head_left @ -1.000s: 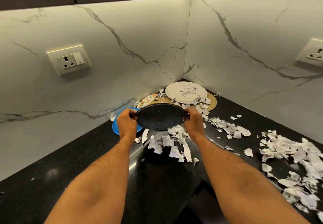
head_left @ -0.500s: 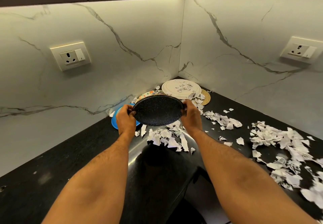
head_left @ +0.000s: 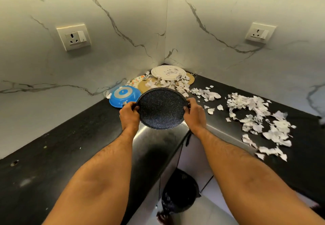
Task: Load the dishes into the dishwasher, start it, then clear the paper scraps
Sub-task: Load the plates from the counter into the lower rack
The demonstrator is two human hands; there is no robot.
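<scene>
Gripping a dark speckled plate (head_left: 161, 108) by opposite rims, the left hand (head_left: 129, 115) and right hand (head_left: 194, 115) curl their fingers round it, above the worktop (head_left: 61, 147); paper scraps (head_left: 258, 117) lie rightward, perhaps foil among them.

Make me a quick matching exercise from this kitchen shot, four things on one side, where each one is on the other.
Things:
1. dark pan
2. blue bowl
3. white plate
4. paper scraps

Places:
A. far back in the counter corner
B. upside down by the left wall
C. spread over the counter at right
D. held up between the left hand and right hand

Pairs: 1-D, 2-B, 3-A, 4-C
</scene>
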